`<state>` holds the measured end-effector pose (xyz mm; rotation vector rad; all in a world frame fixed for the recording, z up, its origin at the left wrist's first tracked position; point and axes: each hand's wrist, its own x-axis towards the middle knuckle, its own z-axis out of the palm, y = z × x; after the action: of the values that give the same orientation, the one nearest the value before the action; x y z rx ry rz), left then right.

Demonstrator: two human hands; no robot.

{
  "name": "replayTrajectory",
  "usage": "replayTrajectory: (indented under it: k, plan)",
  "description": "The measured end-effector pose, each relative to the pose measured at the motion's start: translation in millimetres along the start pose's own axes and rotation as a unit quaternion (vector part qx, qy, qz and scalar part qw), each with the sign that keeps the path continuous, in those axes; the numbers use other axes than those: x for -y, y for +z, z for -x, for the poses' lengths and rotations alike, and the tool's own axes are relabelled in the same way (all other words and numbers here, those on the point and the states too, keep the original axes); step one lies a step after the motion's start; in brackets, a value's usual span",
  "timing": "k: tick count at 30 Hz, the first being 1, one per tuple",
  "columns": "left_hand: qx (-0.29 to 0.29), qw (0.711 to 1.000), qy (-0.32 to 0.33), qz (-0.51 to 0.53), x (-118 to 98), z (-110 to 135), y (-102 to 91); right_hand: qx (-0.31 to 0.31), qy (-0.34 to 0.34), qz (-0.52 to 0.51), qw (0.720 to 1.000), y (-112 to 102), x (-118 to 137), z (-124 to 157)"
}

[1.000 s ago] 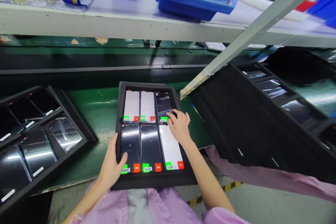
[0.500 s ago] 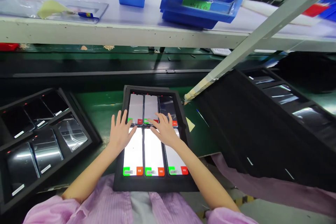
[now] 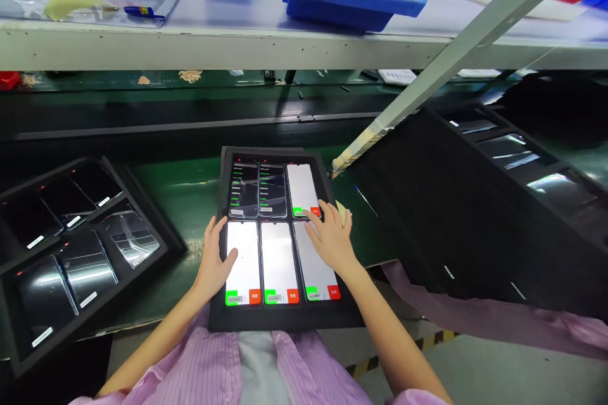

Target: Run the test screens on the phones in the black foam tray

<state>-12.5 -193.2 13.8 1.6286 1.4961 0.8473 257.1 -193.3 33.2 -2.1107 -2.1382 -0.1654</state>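
Note:
A black foam tray [image 3: 285, 319] holding several smartphones lies in front of me. The front-row phones, among them the front middle phone [image 3: 278, 259], show white screens with green and red boxes at the bottom. At the back right, a phone [image 3: 301, 183] shows the same white screen, while the back left phone [image 3: 244, 186] and back middle phone [image 3: 273, 188] show dark screens with lines of text. My left hand [image 3: 215, 262] is open at the tray's left edge, its thumb over the front left phone. My right hand [image 3: 332, 237] is open, fingers over the lower part of the back right phone.
Another black tray of dark-screened phones [image 3: 159, 228] lies at left. At right stand a black tray [image 3: 456, 202] and a slanting metal post [image 3: 403, 101]. A white shelf [image 3: 190, 50] with blue bins [image 3: 351, 6] crosses above. A pen [image 3: 365, 200] lies on the green surface.
The back left and back middle screens went from white to dark with text; the back right one turned from dark to white. My right hand moved right, my left hand slightly left.

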Motion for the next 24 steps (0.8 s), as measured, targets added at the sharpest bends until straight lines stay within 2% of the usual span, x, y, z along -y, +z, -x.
replayTrajectory:
  k: [6,12,16,19,24]
  plan:
    - [0.085,0.995,-0.027,0.038,12,42,-8.2,-0.007,0.032,-0.034,0.999,-11,-3,57]
    - [0.116,0.991,-0.063,-0.012,-1,46,-13.0,0.012,0.058,-0.049,0.997,-15,4,102]
    - [0.115,0.989,-0.080,-0.054,-9,43,-13.5,0.039,0.052,-0.048,0.997,-14,7,107]
    - [0.117,0.988,-0.068,-0.070,-10,43,-13.9,0.054,0.051,-0.039,0.996,-14,8,105]
    - [0.078,0.995,-0.041,-0.046,-3,45,-11.6,0.041,0.041,-0.049,0.997,-18,17,99]
